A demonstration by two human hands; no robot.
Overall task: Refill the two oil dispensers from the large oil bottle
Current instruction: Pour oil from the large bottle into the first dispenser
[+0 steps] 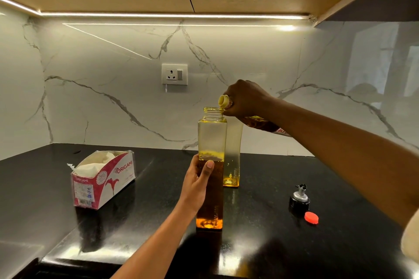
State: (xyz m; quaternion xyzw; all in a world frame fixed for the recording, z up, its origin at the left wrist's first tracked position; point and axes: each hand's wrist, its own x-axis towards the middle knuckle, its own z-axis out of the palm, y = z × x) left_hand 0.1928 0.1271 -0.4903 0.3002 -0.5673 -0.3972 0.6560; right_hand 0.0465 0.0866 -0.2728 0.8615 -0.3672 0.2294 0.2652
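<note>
Left hand: the left hand wraps fingers and thumb round the middle of the near oil dispenser, thumb on the face towards the camera.
Right hand: the right hand grips the large oil bottle at its neck, reaching in from the right.
Large oil bottle: held in the air and tipped over to the left. Its yellow mouth sits just above and to the right of the near dispenser's open neck. Most of its body is hidden behind the hand and forearm, and no stream of oil can be made out.
Near oil dispenser: a tall square glass bottle, upright near the middle of the black countertop, with no lid. Amber oil fills more than half of it, with pale yellow froth on top.
Second oil dispenser: the second oil dispenser stands upright just behind the first and to its right, with only a little oil at its base. Whether the two touch cannot be told.
Pourer lid: a black and silver pourer lid stands towards the right of the countertop, well apart from the dispensers.
Red cap: a red cap lies just beside the pourer lid, on the side nearer the front edge.
Tissue box: an opened Origami tissue box lies towards the left of the countertop.
Wall: a marble backsplash with a socket plate runs above the back edge.
</note>
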